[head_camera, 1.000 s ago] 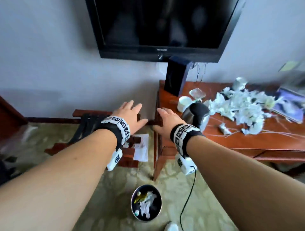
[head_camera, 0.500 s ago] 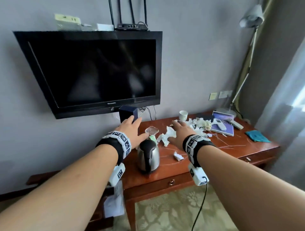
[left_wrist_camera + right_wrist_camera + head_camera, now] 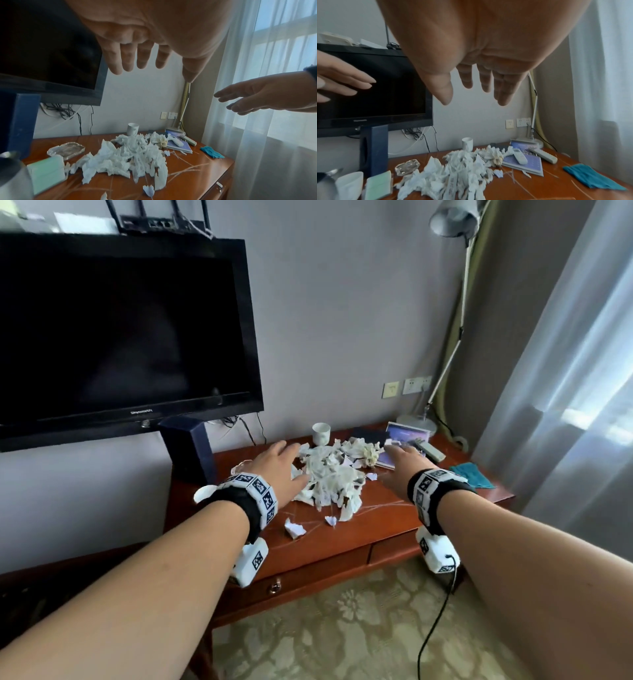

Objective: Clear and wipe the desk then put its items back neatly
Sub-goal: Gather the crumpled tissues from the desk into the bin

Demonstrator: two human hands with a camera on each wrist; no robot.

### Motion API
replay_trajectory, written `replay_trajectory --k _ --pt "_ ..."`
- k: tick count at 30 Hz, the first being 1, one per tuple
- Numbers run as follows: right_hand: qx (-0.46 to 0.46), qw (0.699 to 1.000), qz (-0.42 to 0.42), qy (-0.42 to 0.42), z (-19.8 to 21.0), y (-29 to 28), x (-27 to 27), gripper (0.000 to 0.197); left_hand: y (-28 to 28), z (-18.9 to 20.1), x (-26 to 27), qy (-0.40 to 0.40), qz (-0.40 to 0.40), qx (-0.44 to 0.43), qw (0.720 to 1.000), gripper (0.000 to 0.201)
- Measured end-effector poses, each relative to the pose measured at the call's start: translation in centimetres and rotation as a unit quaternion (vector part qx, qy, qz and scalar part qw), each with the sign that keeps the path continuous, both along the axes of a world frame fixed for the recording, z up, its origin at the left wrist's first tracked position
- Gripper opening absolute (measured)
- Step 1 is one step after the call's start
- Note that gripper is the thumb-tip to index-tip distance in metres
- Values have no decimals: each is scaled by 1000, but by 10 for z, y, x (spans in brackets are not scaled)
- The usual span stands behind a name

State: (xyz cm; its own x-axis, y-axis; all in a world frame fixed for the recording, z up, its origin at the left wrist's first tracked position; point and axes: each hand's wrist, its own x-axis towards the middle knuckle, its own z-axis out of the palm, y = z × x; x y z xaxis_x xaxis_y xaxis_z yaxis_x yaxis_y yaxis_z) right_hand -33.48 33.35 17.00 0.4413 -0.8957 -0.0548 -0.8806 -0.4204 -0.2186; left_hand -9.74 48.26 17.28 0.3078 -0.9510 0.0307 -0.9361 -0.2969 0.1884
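A heap of crumpled white tissue scraps (image 3: pixel 329 477) lies in the middle of the red-brown wooden desk (image 3: pixel 376 518); the left wrist view shows the same heap (image 3: pixel 130 159). My left hand (image 3: pixel 277 463) hovers over the heap's left edge, fingers spread and straight, holding nothing. My right hand (image 3: pixel 400 463) hovers just right of the heap, over a blue booklet (image 3: pixel 404 440), also open and empty. A few loose scraps (image 3: pixel 294 529) lie nearer the front edge. A teal cloth (image 3: pixel 471 474) lies at the desk's right end.
A white cup (image 3: pixel 321 434) stands behind the heap. Two remotes (image 3: pixel 542 155) lie on and beside the booklet. A glass ashtray (image 3: pixel 66 149), a green tissue pack (image 3: pixel 46 171) and a steel kettle (image 3: pixel 10 175) sit at the left. A dark blue box (image 3: pixel 190 450) stands under the wall TV (image 3: pixel 120 337).
The view has swung up and right from the floor by the desk's left end. Both hands have moved right, from around the kettle to either side of the tissue heap.
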Motion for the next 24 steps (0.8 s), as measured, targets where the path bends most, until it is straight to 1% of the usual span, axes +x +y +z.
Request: replay_trajectory --k 3,7,10,15,20,24 --pt "38 999 -12 13 -24 -16 -11 65 -17 -20 -10 0 -14 12 1000 74" --pt "86 996 -13 23 -57 -40 -12 78 -53 -44 -2 14 -7 45 999 72" --pt "110 993 -17 37 -76 -62 -4 76 -82 -63 7 24 -9 63 998 69" --pt "131 988 -8 79 -101 -113 22 73 -141 -97 34 38 -19 89 995 64" --pt "144 982 3 120 -108 -170 61 65 -215 -119 73 43 -48 119 991 54" --pt "163 978 4 130 -117 -202 88 59 -265 -139 95 56 -69 152 984 56"
